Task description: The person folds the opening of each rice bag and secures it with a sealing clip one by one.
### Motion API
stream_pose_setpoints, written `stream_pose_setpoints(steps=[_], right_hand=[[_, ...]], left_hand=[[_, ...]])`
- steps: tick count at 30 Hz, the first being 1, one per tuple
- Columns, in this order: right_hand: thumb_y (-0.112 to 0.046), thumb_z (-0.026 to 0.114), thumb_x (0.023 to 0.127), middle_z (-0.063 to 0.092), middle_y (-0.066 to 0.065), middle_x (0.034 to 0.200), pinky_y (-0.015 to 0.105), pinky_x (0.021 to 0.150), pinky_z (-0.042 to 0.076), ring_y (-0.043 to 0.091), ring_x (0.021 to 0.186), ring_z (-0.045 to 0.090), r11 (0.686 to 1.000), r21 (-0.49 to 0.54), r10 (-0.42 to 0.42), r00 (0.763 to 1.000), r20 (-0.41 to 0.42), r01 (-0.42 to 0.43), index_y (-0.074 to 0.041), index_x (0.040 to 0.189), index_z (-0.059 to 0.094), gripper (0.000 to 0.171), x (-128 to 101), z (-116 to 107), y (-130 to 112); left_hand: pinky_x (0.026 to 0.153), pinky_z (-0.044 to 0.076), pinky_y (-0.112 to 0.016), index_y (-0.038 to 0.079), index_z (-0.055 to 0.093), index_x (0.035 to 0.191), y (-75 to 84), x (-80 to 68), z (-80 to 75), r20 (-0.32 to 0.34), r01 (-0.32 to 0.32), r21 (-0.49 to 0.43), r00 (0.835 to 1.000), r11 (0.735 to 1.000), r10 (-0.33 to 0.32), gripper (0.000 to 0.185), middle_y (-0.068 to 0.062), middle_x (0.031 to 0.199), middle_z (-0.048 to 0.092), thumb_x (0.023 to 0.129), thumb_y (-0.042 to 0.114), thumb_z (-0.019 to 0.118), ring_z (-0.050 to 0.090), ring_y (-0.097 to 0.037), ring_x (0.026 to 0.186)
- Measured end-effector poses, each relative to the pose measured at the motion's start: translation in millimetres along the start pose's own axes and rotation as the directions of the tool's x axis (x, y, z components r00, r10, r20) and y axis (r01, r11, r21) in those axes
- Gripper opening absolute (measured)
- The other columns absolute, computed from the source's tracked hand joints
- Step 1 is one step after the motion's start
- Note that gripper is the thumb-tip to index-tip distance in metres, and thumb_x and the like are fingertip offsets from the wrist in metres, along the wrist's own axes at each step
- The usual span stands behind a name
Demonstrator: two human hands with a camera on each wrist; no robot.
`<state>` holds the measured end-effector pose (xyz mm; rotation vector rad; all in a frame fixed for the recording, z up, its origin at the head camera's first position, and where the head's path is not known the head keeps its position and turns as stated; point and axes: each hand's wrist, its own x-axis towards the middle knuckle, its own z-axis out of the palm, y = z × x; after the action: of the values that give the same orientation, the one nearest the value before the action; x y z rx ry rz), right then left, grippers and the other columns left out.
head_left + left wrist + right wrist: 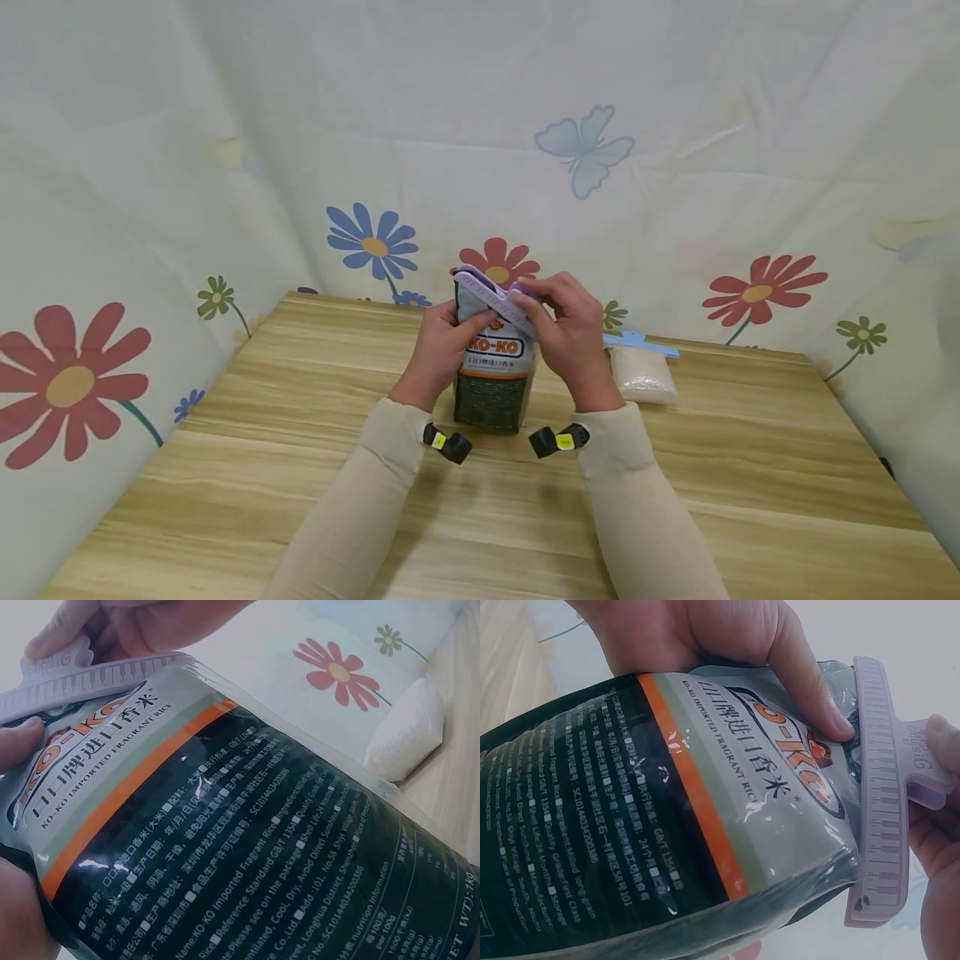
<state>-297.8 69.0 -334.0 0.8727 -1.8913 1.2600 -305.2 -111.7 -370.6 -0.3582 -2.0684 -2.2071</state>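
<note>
A bag of KO-KO fragrant rice (493, 367) (225, 847) (652, 817) stands upright on the wooden table (300, 467), green at the bottom, white with an orange band above. A lilac sealing clip (495, 300) (82, 679) (881, 802) sits across the bag's top. My left hand (446, 337) (727, 645) grips the upper part of the bag, thumb pressed just under the clip. My right hand (566, 325) (135, 622) pinches the clip's handle end at the bag's right side.
A small clear bag of white rice (642, 375) (409, 727) lies on the table right of the bag, with a light blue clip (637, 340) behind it. Floral cloth (225, 167) walls the table at the back and both sides.
</note>
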Motion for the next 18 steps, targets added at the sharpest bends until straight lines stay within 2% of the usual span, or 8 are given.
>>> stream_pose_setpoints(steps=[4, 11, 18], right_hand=[[-0.011, 0.071, 0.087, 0.063, 0.009, 0.092, 0.021, 0.085, 0.054, 0.016, 0.086, 0.062, 1.000, 0.004, 0.002, 1.000, 0.010, -0.002, -0.003, 0.109, 0.070, 0.023, -1.2, -0.6, 0.4], [-0.009, 0.071, 0.087, 0.062, 0.011, 0.096, 0.037, 0.085, 0.056, 0.018, 0.091, 0.064, 1.000, -0.002, 0.022, 1.000, 0.020, -0.022, -0.002, 0.113, 0.069, 0.026, -4.2, -0.7, 2.4], [-0.007, 0.071, 0.087, 0.067, 0.011, 0.105, 0.028, 0.089, 0.055, 0.020, 0.096, 0.066, 0.999, 0.039, 0.037, 0.999, 0.006, -0.037, -0.004, 0.116, 0.067, 0.030, -5.3, 0.2, 5.6]], left_hand=[[0.082, 0.057, -0.036, 0.009, 0.067, 0.116, -0.2, -0.1, 0.4, 0.004, -0.011, 0.005, 1.000, 1.000, 0.011, 0.031, -0.012, 0.102, 0.072, 0.090, 0.027, 0.069, 0.071, -0.019, 0.086], [0.081, 0.057, -0.035, 0.008, 0.067, 0.115, 1.2, -0.3, 1.4, -0.007, -0.019, 0.027, 1.000, 0.999, 0.020, 0.031, -0.012, 0.101, 0.072, 0.091, 0.027, 0.069, 0.071, -0.019, 0.086], [0.080, 0.056, -0.034, 0.009, 0.066, 0.114, 3.2, 0.1, 1.2, -0.020, -0.025, 0.060, 0.999, 0.998, 0.026, 0.032, -0.012, 0.102, 0.071, 0.090, 0.028, 0.070, 0.070, -0.017, 0.086]])
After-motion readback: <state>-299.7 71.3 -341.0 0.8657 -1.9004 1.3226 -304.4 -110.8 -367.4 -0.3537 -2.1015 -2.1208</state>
